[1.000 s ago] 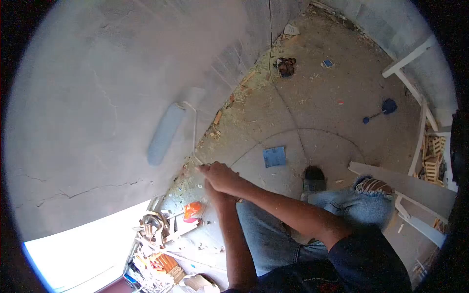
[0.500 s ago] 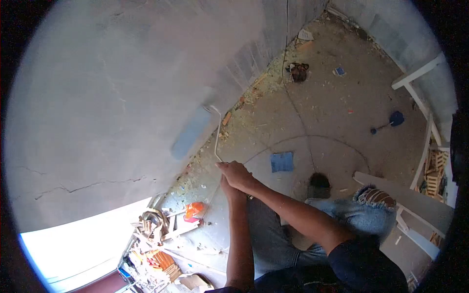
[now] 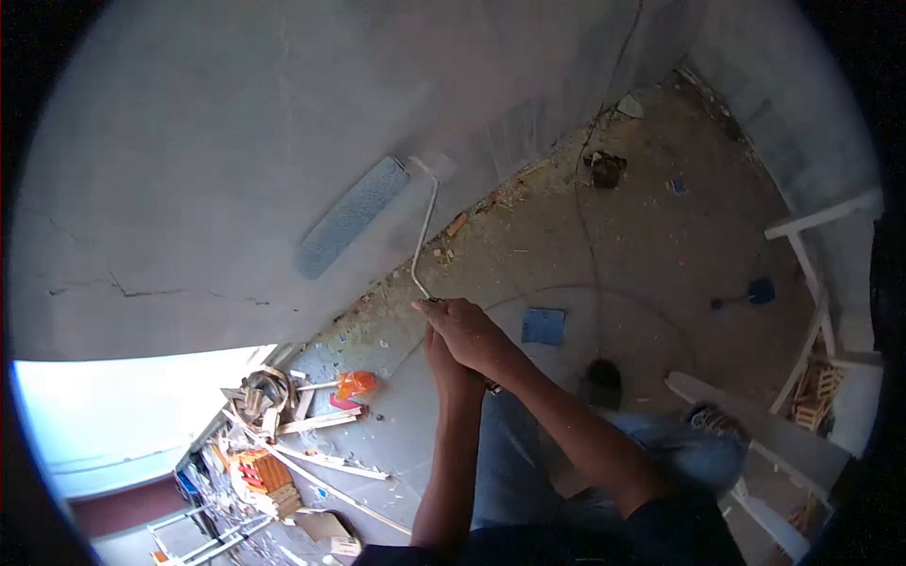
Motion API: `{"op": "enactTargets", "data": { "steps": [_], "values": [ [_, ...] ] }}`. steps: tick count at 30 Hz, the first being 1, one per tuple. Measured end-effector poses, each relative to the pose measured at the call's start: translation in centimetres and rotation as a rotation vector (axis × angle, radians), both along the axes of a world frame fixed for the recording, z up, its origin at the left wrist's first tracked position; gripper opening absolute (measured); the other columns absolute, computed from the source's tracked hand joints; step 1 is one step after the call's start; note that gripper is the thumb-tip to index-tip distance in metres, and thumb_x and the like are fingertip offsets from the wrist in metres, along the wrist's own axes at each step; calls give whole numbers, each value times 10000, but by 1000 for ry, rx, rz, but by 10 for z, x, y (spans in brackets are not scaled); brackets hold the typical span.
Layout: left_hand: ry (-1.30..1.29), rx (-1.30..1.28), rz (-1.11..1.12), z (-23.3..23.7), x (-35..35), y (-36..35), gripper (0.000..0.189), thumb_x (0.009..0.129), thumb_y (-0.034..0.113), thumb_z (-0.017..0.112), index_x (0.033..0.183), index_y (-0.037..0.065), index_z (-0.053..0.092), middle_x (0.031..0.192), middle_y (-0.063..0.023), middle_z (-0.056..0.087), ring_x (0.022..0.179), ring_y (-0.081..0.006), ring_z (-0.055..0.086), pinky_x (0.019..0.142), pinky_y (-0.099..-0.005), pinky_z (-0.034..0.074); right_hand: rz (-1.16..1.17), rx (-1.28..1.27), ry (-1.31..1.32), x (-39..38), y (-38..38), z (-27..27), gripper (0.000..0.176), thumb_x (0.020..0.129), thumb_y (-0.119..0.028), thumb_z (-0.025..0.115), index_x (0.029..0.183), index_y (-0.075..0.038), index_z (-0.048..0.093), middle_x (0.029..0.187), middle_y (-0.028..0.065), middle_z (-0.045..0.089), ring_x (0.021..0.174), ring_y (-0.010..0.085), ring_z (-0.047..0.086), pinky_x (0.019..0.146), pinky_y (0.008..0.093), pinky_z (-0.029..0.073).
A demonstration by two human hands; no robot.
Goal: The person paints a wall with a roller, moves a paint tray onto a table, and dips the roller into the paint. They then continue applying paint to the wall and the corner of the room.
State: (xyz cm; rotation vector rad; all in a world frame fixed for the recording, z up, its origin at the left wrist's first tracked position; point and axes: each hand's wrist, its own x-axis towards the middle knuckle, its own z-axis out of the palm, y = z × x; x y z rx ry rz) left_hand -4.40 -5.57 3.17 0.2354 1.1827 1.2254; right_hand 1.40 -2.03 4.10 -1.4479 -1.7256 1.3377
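Observation:
A paint roller (image 3: 351, 217) with a long bluish-grey fuzzy sleeve lies against the grey wall, slanted, low above the floor edge. Its bent wire frame (image 3: 426, 229) runs down to the handle, which is mostly hidden in my fists. My right hand (image 3: 464, 332) wraps the handle near the wire, thumb pointing along it. Just below and partly covered by it, my left hand (image 3: 447, 366) is also closed round the handle. Thin cracks mark the wall (image 3: 189, 189) left of the sleeve.
Wood scraps and a coiled bundle (image 3: 260, 391) lie at lower left, near an orange bag (image 3: 356, 384) and stacked orange-brown pieces (image 3: 264, 483). A blue square (image 3: 544, 325) and a dark lump (image 3: 605, 170) are on the floor (image 3: 528, 236). A cable snakes across it. White timber (image 3: 807, 259) stands at right.
The roller sleeve has shifted up and left in view and looks sharper than before. Both hands keep their grip on the handle. My view has turned slightly, showing more of the lower-left clutter.

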Motion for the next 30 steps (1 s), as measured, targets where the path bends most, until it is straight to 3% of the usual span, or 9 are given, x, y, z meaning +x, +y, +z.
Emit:
{"op": "enactTargets", "data": {
  "steps": [2, 4, 8, 14, 20, 22, 24, 26, 30],
  "values": [
    [188, 103, -101, -12, 4, -1, 284, 909, 255, 391, 1017, 16, 499, 917, -135, 558, 848, -226, 548, 758, -400, 446, 4, -273, -108, 8, 7, 15, 446, 946, -357, 331, 1089, 3, 551, 896, 276, 588, 865, 439, 560, 769, 472, 437],
    [250, 103, -115, -27, 7, 2, 272, 917, 253, 382, 982, 21, 509, 858, -108, 562, 784, -204, 556, 706, -389, 462, -23, -288, -121, 3, 9, -13, 379, 935, -280, 338, 1136, -25, 533, 937, 271, 587, 886, 414, 573, 793, 472, 446],
    [-49, -53, -109, -79, -2, 15, 337, 924, 312, 408, 1095, 36, 498, 1013, -125, 565, 865, -258, 567, 759, -379, 464, -89, -196, -19, 5, 16, -92, 519, 907, -424, 403, 1073, 42, 558, 954, 312, 560, 931, 415, 547, 782, 449, 419],
    [-60, -244, -99, -158, 3, 64, 268, 894, 269, 426, 940, 29, 536, 839, -87, 568, 734, -207, 548, 619, -354, 442, -275, -596, 174, 16, 60, -159, 620, 878, -491, 411, 1072, 82, 550, 1053, 315, 548, 984, 410, 551, 830, 442, 410],
    [-198, -234, -48, -66, -22, 49, 265, 903, 226, 432, 1007, -1, 522, 950, -127, 579, 824, -236, 571, 695, -367, 455, -359, -586, 175, -15, 43, -87, 731, 820, -554, 471, 995, 153, 538, 1006, 334, 554, 995, 388, 552, 823, 411, 412],
    [365, 12, -437, -81, -30, 57, 254, 896, 211, 426, 1005, 4, 527, 944, -121, 579, 825, -229, 573, 695, -357, 452, -369, -656, 267, -11, 53, -110, 647, 816, -516, 528, 922, 122, 557, 905, 196, 572, 849, 240, 531, 737, 362, 418],
    [447, 27, -477, -96, -28, 64, 246, 885, 199, 425, 989, 5, 535, 928, -116, 581, 814, -223, 573, 688, -349, 446, -399, -694, 358, -2, 62, -135, 569, 806, -491, 567, 840, 77, 570, 790, 74, 550, 739, 145, 498, 676, 321, 417],
    [42, -223, -160, -102, -15, 65, 243, 869, 192, 429, 962, 1, 546, 901, -113, 584, 788, -219, 570, 674, -343, 439, -369, -743, 379, 2, 58, -111, 540, 808, -483, 566, 843, 56, 577, 779, 64, 547, 732, 146, 502, 671, 316, 416],
    [203, -91, -116, -40, -25, 48, 308, 865, 192, 381, 926, -51, 559, 847, -127, 585, 740, -190, 536, 643, -360, 416, -259, -585, 261, -11, 41, -37, 472, 806, -453, 573, 856, 16, 593, 791, 64, 571, 733, 160, 528, 674, 307, 415]
  ]
}}
